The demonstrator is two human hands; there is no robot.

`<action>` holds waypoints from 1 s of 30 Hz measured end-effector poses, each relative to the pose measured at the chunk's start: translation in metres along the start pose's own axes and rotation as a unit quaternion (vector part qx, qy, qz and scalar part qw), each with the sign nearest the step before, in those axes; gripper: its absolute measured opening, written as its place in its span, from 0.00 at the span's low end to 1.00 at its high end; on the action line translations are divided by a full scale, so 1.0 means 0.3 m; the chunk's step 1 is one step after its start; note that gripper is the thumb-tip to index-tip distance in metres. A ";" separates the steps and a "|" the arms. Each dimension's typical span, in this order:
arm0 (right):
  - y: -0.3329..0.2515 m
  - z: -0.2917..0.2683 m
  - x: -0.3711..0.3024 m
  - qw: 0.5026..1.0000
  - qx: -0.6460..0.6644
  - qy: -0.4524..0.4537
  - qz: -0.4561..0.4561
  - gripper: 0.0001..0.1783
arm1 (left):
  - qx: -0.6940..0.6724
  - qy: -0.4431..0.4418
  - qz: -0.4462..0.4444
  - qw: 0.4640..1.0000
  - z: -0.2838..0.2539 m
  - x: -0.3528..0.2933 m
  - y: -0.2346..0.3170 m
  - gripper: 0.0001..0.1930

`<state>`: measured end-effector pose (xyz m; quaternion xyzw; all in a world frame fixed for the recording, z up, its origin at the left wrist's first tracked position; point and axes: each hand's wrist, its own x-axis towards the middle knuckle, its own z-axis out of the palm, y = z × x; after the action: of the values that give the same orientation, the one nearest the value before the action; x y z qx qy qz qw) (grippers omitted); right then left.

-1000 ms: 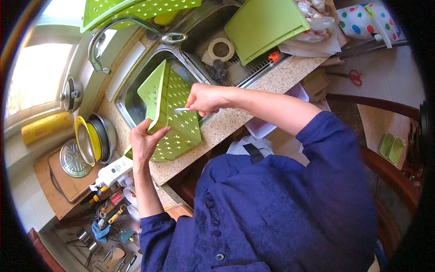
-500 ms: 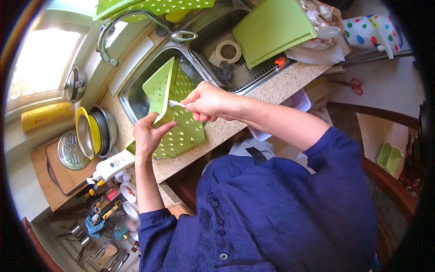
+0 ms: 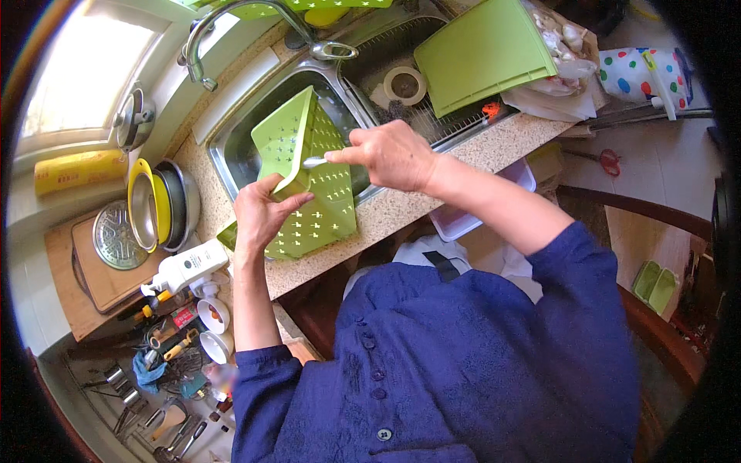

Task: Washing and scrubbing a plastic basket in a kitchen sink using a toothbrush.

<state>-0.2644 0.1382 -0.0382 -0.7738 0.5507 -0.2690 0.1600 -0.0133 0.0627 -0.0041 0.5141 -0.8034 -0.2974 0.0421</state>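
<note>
Holding hand: the left hand (image 3: pixel 258 212) grips the rim of a green basket (image 3: pixel 324 201), thumb pressed against its outer wall.
Basket: dotted with cross-shaped holes and tilted on its side, partly over the left sink (image 3: pixel 236 154), partly over the speckled counter (image 3: pixel 374 220).
Tool hand: the right hand (image 3: pixel 397 157) is closed on a slim white tool (image 3: pixel 316 162), forefinger stretched along it; its exact kind is too small to tell.
Tool tip: it has just come to the basket's rim, so the work now seems centred on that edge.
Earlier frame: one second ago the tip lay on the holed wall and the right hand was curled tighter; the left hand's grip looks the same.
Right sink (image 3: pixel 370 54): a flat green panel (image 3: pixel 486 58) leans across it, near a pale ring (image 3: pixel 388 83) and a dark scrubber (image 3: pixel 397 113).
</note>
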 end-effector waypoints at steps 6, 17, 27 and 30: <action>0.055 0.070 -0.016 0.991 0.133 -0.013 0.012 0.21 | -0.010 -0.008 -0.011 1.000 0.000 0.002 0.003 0.21; 0.033 0.016 -0.007 0.908 0.340 -0.119 0.215 0.15 | 0.030 -0.023 -0.009 0.999 -0.006 0.011 0.010 0.20; 0.004 0.076 -0.006 0.865 0.395 -0.032 0.309 0.15 | 0.019 0.001 -0.016 1.000 0.003 -0.003 0.021 0.20; 0.015 0.075 0.039 0.913 0.277 -0.069 0.291 0.15 | 0.030 0.010 -0.007 0.999 0.002 -0.008 0.035 0.20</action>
<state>-0.2516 0.1246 -0.0561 -0.5206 0.6423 -0.2985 0.4768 -0.0207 0.0681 0.0014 0.5233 -0.8082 -0.2682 0.0323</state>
